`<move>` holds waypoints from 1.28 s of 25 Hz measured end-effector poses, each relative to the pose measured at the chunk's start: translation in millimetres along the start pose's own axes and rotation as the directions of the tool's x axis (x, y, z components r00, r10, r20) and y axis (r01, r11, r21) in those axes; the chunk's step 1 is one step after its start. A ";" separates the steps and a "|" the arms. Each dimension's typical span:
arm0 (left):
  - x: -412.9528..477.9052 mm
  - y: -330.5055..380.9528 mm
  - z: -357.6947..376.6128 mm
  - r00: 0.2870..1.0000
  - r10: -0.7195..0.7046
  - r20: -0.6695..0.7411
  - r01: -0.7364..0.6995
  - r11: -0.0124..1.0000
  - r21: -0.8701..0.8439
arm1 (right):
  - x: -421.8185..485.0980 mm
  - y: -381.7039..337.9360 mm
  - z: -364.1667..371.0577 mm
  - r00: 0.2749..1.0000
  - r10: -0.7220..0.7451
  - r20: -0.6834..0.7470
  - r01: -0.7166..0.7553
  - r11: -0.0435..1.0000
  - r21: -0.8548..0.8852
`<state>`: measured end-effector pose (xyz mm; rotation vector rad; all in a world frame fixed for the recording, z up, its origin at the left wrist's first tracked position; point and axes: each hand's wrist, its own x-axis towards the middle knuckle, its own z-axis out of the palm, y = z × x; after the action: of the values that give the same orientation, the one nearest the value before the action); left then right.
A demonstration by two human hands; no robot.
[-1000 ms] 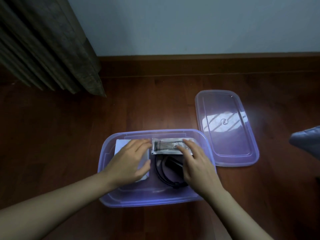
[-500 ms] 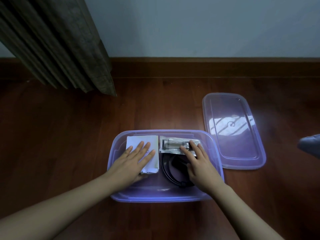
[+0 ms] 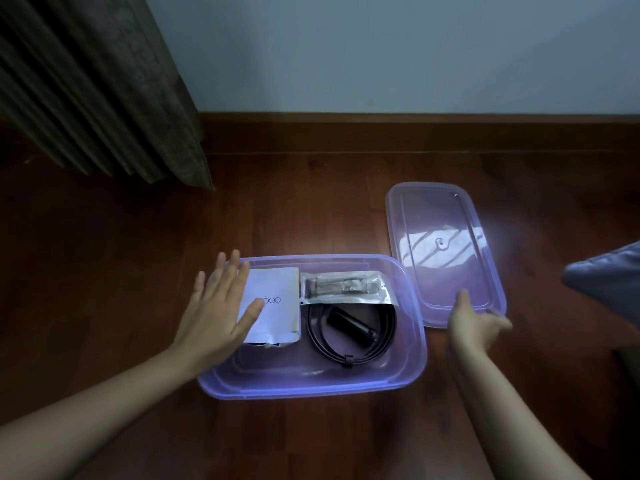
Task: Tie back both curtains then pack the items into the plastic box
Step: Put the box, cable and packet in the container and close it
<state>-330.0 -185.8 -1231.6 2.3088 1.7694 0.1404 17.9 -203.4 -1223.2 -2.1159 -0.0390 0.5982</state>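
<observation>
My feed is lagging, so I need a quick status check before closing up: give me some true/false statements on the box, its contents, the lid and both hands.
1. The lid is on the box. False: it lies on the floor to the box's right.
2. A coiled black cable lies inside the box. True.
3. The right hand is at the lid's near edge. True.
4. The left hand holds the clear packet. False: it is open, over the white paper packet.
5. The box is empty. False: three items are inside.
</observation>
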 end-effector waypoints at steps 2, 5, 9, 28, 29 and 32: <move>1.1 -2.4 2.0 0.997 -0.062 0.046 0.064 0.997 -0.037 | 18.3 13.8 1.7 0.936 0.345 0.067 -0.345 0.939 -0.005; 1.2 0.0 2.2 0.996 -0.071 0.058 0.073 0.997 -0.034 | 27.8 27.3 7.5 0.881 0.400 0.251 -0.436 0.894 0.103; 1.3 -0.9 1.4 0.995 -0.075 0.058 0.077 0.997 -0.023 | 42.3 34.0 4.8 0.912 0.271 0.310 -0.250 0.962 -0.105; 2.1 -0.8 -0.6 0.996 -0.073 0.041 0.076 0.995 -0.058 | 37.0 -5.4 10.1 0.929 0.217 0.299 -0.358 0.732 0.579; 2.0 -1.3 -0.6 0.997 -0.071 0.022 0.073 0.991 -0.112 | 35.5 -9.0 11.9 0.918 0.183 0.352 -0.376 0.684 0.625; 2.6 0.2 -5.4 0.988 -0.140 -0.064 0.108 0.927 -0.360 | 42.5 -22.9 14.3 0.878 0.083 0.472 -0.420 0.606 0.675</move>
<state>-330.3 -182.6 -1226.4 1.9558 1.7550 0.5057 53.7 -168.4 -1229.0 -1.1316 0.2659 1.0084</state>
